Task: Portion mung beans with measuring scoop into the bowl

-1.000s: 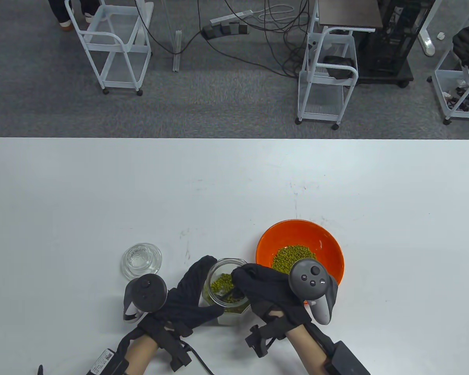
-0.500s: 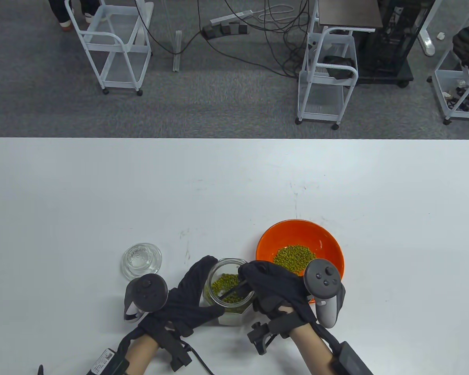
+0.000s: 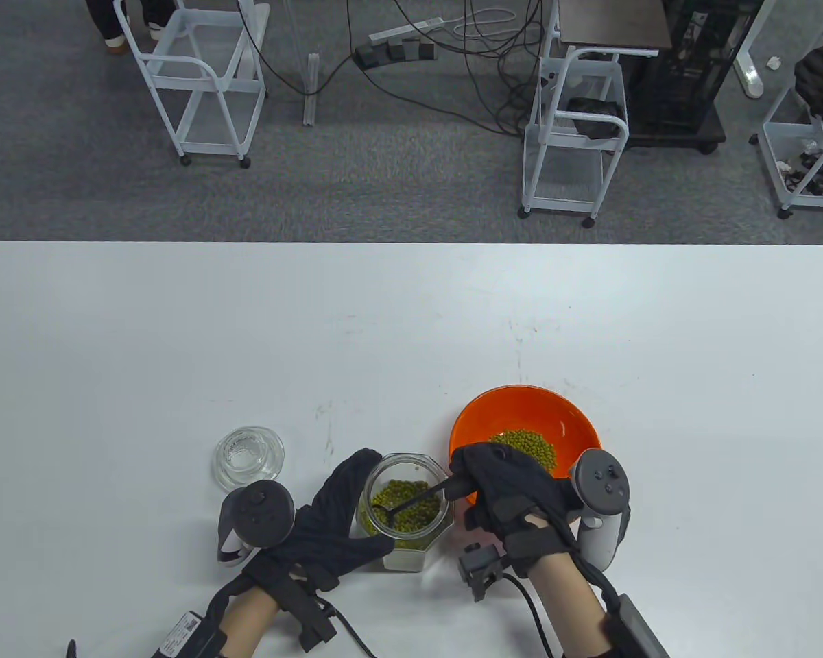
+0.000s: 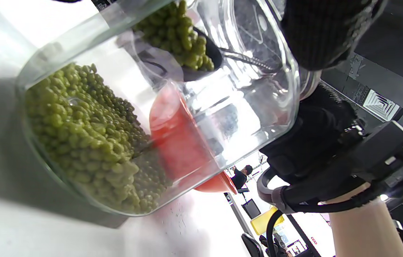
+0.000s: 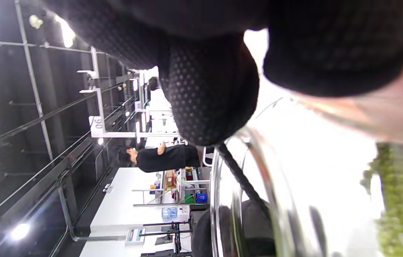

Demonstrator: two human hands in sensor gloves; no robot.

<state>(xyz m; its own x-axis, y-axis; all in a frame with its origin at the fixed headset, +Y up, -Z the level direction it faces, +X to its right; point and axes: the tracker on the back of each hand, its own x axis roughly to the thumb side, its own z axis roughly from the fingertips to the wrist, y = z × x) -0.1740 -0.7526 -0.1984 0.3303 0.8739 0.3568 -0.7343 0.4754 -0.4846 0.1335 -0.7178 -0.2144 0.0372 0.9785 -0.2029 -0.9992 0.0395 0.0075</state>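
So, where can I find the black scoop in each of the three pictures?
Table view: the scoop lies slanted inside the glass jar, its handle pinched by the right hand.
Left wrist view: upper middle, the scoop is full of beans, seen through the jar wall.
Right wrist view: only its thin handle, lower centre.
Shared landmark: the jar rim.

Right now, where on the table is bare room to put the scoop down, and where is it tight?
Bare: the table right of the bowl, all of it behind the bowl and jar, and left of the lid. Crowded: the near middle, where the left hand grips the jar, the right hand holds the scoop in it, bowl close beside.
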